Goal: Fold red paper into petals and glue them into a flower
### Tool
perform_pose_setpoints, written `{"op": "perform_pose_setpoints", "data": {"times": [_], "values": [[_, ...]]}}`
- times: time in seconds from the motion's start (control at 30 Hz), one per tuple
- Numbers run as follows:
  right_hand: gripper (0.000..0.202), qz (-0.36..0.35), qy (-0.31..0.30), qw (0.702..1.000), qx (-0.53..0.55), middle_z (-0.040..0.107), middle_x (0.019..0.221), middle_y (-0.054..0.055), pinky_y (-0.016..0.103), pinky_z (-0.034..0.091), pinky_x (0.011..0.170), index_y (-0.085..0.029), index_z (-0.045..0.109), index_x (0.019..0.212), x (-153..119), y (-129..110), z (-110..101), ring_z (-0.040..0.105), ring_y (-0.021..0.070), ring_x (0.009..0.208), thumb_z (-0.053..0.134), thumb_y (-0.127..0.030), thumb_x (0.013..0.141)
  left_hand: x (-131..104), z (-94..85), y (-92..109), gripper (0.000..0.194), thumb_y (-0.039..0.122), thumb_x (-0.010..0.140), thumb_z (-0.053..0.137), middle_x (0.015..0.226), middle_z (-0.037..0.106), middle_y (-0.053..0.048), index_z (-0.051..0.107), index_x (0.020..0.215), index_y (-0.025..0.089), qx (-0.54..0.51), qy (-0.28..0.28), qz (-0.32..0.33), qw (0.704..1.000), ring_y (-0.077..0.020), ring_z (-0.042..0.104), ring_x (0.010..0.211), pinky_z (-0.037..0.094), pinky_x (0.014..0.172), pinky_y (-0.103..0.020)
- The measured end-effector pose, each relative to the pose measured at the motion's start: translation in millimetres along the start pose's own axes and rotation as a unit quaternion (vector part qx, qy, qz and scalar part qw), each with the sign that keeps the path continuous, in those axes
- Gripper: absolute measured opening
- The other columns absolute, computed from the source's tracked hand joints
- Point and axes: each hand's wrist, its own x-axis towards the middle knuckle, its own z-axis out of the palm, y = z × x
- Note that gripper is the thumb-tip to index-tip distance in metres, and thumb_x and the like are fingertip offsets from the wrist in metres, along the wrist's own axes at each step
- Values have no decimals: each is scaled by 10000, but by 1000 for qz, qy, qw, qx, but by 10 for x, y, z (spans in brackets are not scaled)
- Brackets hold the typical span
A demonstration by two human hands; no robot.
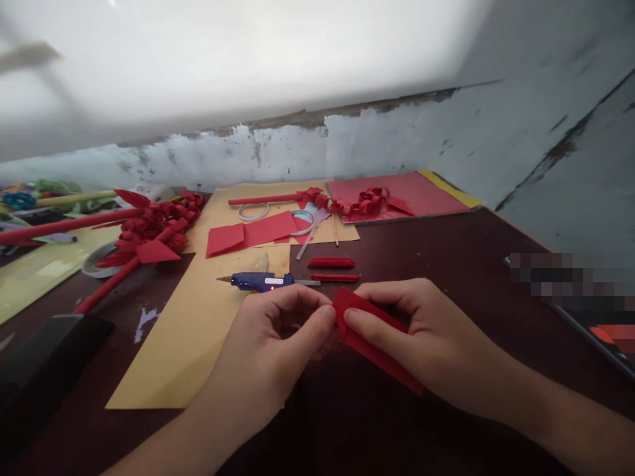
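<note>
Between my hands is a folded strip of red paper (380, 344), slanting down to the right above the dark table. My right hand (417, 330) grips it, with the thumb pressed flat on its top face. The thumb and forefinger of my left hand (285, 337) pinch the paper's upper left corner. Just beyond lie two narrow folded red paper pieces (331, 262), one behind the other. A blue glue gun (262, 282) with a small red light rests behind my left hand, its nozzle pointing left and a clear glue stick at its rear.
Tan paper sheets (198, 350) cover the middle left. Red paper cards (248, 233), tape rolls (254, 211) and a red paper flower stem (367, 201) lie farther back. More red paper flowers (149, 231) crowd the left, near a black box (54, 350). A peeling wall (278, 152) bounds the back.
</note>
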Motion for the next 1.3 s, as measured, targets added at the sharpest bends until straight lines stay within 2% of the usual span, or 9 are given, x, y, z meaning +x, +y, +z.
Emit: {"op": "perform_pose_setpoints", "data": {"times": [0.13,0.47,0.97,1.17,1.3], "values": [[245,-5,-6,1000,5,607,678,-34,231,347,510,-205,692,725,6,4,1,484,119,614,692,-273,961,-16,-9,2,202,359,927,733,683,692,-8,754,834,180,29,7,-6,1000,-134,601,618,477,574,-223],[288,30,-17,999,12,523,676,-38,229,331,505,-189,634,716,3,27,6,416,115,617,686,-329,963,-32,-3,1,199,372,922,718,699,682,-8,740,844,190,77,19,-7,997,-157,609,643,496,619,-271],[312,24,-23,999,-3,533,662,-41,230,333,508,-191,644,711,-5,30,1,420,115,617,654,-333,989,-76,51,41,176,309,814,727,580,680,27,704,670,211,171,84,54,980,-117,592,513,421,452,-184],[295,21,-17,1000,-8,555,671,-43,225,342,509,-193,659,725,-1,38,6,437,110,613,665,-340,982,-73,56,54,122,264,812,708,592,690,45,725,701,217,180,92,71,977,-104,614,511,424,448,-162],[305,19,-5,999,-37,555,670,-38,234,342,508,-192,656,720,3,45,14,440,117,623,674,-362,973,-79,32,53,123,277,845,702,630,706,43,744,744,221,176,69,71,979,-108,648,549,430,465,-167]]}}
